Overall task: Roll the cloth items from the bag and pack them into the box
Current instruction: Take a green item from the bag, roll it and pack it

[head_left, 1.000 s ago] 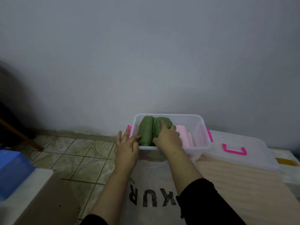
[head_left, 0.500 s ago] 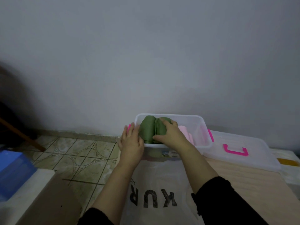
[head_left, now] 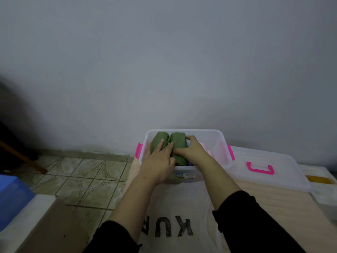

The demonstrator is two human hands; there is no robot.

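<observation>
We read "KUR" on the white bag (head_left: 175, 207). Our left hand (head_left: 158, 161) presses flat, our right hand (head_left: 191, 152) grips green rolls (head_left: 177, 143) in the clear box (head_left: 217, 136).

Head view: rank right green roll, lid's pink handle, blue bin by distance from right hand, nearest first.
From the right hand:
1. Right green roll, in the clear box, gripped by that hand.
2. Lid's pink handle, on the lid to the right.
3. Blue bin, far left at the frame edge.
</observation>
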